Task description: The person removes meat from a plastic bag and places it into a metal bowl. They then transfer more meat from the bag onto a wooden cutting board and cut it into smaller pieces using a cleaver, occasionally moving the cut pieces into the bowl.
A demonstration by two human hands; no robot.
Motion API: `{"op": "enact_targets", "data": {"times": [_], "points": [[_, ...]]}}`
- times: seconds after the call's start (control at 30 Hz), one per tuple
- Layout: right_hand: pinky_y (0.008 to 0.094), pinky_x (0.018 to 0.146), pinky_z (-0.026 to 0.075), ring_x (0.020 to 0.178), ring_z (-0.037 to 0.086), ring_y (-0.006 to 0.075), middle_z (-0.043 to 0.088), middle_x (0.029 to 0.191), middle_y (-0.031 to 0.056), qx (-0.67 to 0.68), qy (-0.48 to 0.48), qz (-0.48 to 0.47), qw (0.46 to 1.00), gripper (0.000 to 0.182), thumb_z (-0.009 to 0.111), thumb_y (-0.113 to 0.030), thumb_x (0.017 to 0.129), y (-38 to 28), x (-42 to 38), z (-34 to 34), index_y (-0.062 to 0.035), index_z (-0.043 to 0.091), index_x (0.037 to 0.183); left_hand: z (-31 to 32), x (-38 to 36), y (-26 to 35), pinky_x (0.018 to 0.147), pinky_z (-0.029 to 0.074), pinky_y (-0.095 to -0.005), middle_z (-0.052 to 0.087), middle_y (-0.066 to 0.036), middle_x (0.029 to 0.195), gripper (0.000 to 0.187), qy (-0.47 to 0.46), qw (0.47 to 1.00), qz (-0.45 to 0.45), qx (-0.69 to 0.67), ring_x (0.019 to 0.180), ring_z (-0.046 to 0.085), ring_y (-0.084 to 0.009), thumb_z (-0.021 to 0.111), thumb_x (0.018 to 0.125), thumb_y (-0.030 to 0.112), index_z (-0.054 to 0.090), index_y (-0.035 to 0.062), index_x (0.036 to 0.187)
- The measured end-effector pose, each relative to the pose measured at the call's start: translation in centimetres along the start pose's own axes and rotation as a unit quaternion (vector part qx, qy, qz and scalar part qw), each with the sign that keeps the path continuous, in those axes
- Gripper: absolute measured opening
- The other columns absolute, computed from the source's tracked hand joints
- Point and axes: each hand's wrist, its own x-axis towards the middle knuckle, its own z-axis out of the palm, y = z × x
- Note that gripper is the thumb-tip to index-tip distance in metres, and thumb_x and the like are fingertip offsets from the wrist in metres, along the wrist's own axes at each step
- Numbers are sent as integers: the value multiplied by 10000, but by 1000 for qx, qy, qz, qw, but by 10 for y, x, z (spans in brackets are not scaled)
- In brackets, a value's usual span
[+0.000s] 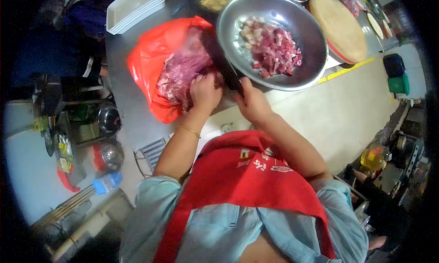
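Head view | your left hand (pixel 206 92), grip unclear, presses raw meat (pixel 174 77) inside a red plastic bag (pixel 145 57), apparently steadying it | your right hand (pixel 254 103) clenches a cleaver (pixel 221 61) for control | steel bowl (pixel 314 52) close, within reach

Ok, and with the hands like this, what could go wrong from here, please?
The left hand is on the meat close to the knife in the right hand, so a slip might cut the fingers. The blade could also nick the thin red bag. It is near the metal bowl too, and might knock its rim.
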Motion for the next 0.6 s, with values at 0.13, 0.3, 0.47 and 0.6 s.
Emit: {"op": "enact_targets", "data": {"times": [0.13,0.3,0.47,0.6], "points": [[571,680,466,775,599,501,626,805,282,20,-78,59,995,297,583,-161,901,21,-59,-20,-42,403,1106,9,-1,-3,709,444,-453,631,-101,747,177,34,999,0,-39,776,583,-321,708,635,123,577,86,749],[561,655,474,758,613,487,623,779,279,6,-42,22,999,322,580,-161,899,20,-31,10,-34,408,1139,16,-7,-2,719,449,-456,626,-92,742,152,42,998,-42,-37,779,585,-314,693,660,110,587,82,766],[550,643,462,761,606,484,620,786,277,17,-91,35,995,310,590,-135,893,28,-32,18,-39,418,1133,13,0,-13,689,497,-338,634,-67,762,125,121,928,-143,-321,731,604,-196,670,761,67,633,61,880],[547,614,458,737,607,484,623,778,271,9,-98,47,994,304,596,-138,892,22,-47,5,-37,417,1117,19,-6,-20,537,432,-231,562,14,793,175,122,812,-214,-529,654,525,-70,641,844,2,584,37,1006]]}}
